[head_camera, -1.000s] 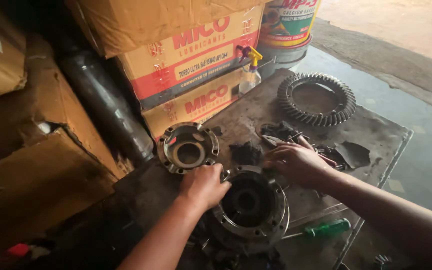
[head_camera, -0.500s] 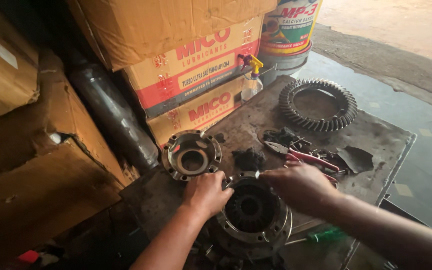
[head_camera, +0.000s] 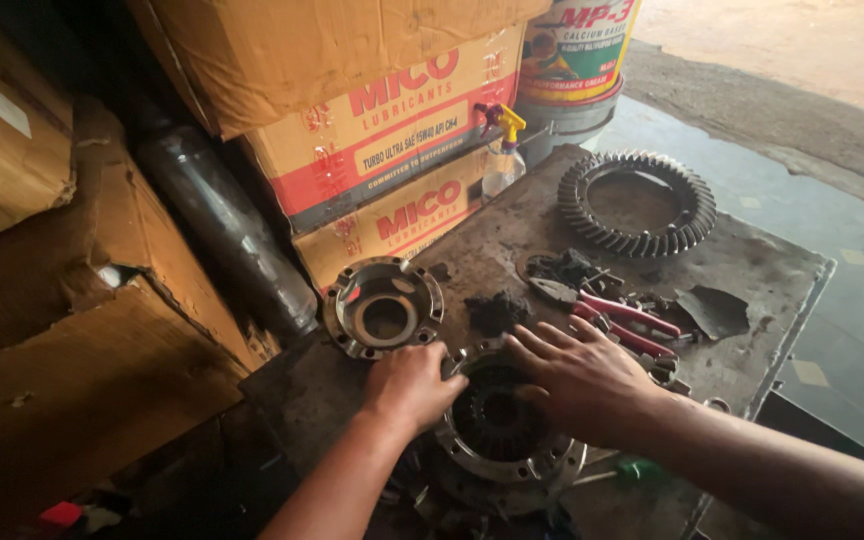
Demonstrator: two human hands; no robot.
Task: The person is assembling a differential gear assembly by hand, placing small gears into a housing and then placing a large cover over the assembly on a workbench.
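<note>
2 hands, left (head_camera: 410, 385) and right (head_camera: 582, 378), lay spread and unclenched on the round grey steel flanged gear housing (head_camera: 497, 430), bore facing up, near the front of the grimy metal tabletop (head_camera: 752, 270) beside stacked cardboard boxes (head_camera: 372, 120).

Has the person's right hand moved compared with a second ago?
Yes. The right hand came off the red-handled pliers and shifted toward the person, onto the round gear housing.
</note>
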